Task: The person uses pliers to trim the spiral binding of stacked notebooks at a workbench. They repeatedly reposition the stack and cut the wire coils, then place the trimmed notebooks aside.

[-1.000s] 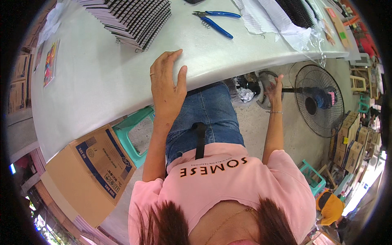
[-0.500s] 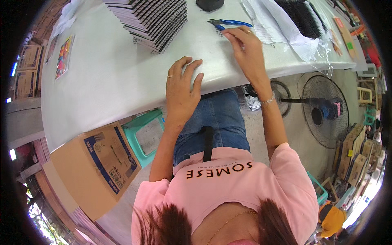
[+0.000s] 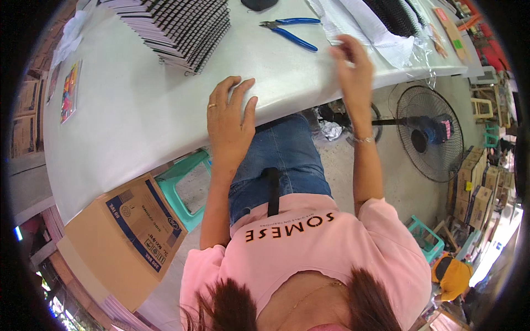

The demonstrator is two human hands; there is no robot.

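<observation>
My left hand [image 3: 229, 113] rests on the front edge of the white table [image 3: 127, 127], fingers spread and nothing in them. Past the table's front edge on the right, my right hand [image 3: 356, 71] is lifted, its fingers curled together and slightly blurred; what they hold, if anything, is hidden. Blue-handled cutting pliers [image 3: 292, 34] lie on the table to the left of the right hand, handles apart. Beyond my left hand stands a tall stack of wire-bound notebooks [image 3: 182, 33] with black spiral edges.
White paper with black binding coils [image 3: 386, 16] lies at the far right, beside clear plastic. A colourful flat packet [image 3: 70, 91] is at the left. Below the table are a cardboard box [image 3: 130, 231], a green stool [image 3: 187, 187] and a standing fan [image 3: 430, 132].
My right hand has moved right, away from the pliers. The small dark wire bits beside the pliers no longer show. My left hand stays at the edge; the whole view has shifted slightly.
</observation>
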